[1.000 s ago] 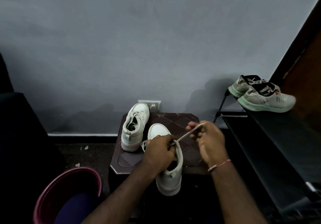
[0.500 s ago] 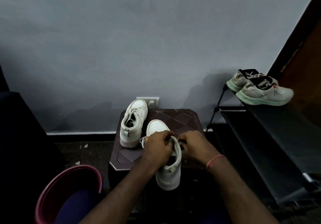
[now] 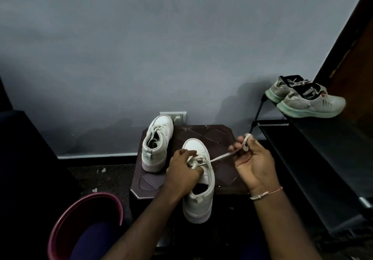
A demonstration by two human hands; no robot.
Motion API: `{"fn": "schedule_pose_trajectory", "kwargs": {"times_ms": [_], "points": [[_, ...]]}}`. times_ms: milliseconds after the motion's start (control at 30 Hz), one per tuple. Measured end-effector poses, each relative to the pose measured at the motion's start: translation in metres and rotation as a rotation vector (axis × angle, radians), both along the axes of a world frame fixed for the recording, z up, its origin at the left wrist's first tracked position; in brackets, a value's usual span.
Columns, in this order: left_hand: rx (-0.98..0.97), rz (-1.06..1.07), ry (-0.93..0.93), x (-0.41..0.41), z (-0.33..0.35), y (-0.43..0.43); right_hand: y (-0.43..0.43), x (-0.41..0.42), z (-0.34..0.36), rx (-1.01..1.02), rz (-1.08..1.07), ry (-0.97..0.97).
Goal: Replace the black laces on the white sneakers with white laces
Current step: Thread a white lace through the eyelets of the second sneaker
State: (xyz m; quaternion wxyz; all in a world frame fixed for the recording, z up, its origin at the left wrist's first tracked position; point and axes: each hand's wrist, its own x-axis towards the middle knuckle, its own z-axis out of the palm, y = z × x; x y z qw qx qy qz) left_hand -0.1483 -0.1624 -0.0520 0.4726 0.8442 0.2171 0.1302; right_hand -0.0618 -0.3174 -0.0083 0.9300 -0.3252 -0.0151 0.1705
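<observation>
right hand (image 3: 254, 164) outward, lace (image 3: 221, 156) tip unclear

You pulled the white lace (image 3: 221, 156) out to the right.
Your right hand (image 3: 255, 163) left the near sneaker (image 3: 199, 203) and moved right and farther off, drawing the lace taut with its end looped over your fingers.

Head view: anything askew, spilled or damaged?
The near sneaker has its heel overhanging the table front edge. The left hand holds it while the right hand pulls the lace taut. Nothing looks spilled or damaged.
</observation>
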Motion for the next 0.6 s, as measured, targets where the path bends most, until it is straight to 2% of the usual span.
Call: {"fn": "schedule_pose_trajectory", "kwargs": {"times_ms": [33,67,167,267,300,400,533,600], "points": [[-0.026,0.020,-0.006,0.000,0.000,-0.001,0.002,0.000,-0.001,-0.112,0.001,-0.026],[-0.056,0.046,-0.018,0.000,-0.001,-0.002,0.005,-0.001,-0.003,-0.305,0.001,-0.122],[-0.119,0.141,-0.069,-0.004,-0.005,-0.005,0.009,0.001,-0.018,-0.899,0.053,-0.555],[-0.149,0.252,-0.128,-0.019,-0.015,-0.012,0.006,0.000,-0.033,-1.316,0.156,-0.916],[-0.180,0.287,-0.165,-0.024,-0.017,-0.015,0.005,0.000,-0.036,-1.396,0.182,-0.981],[-0.278,0.355,-0.237,-0.031,-0.016,-0.023,0.006,-0.005,-0.036,-1.367,0.323,-0.927],[-0.295,0.368,-0.226,-0.027,-0.017,-0.024,0.007,-0.004,-0.029,-1.468,0.221,-1.027],[-0.256,0.404,-0.232,-0.026,-0.017,-0.025,0.010,-0.006,-0.029,-1.353,0.204,-0.977]]}}
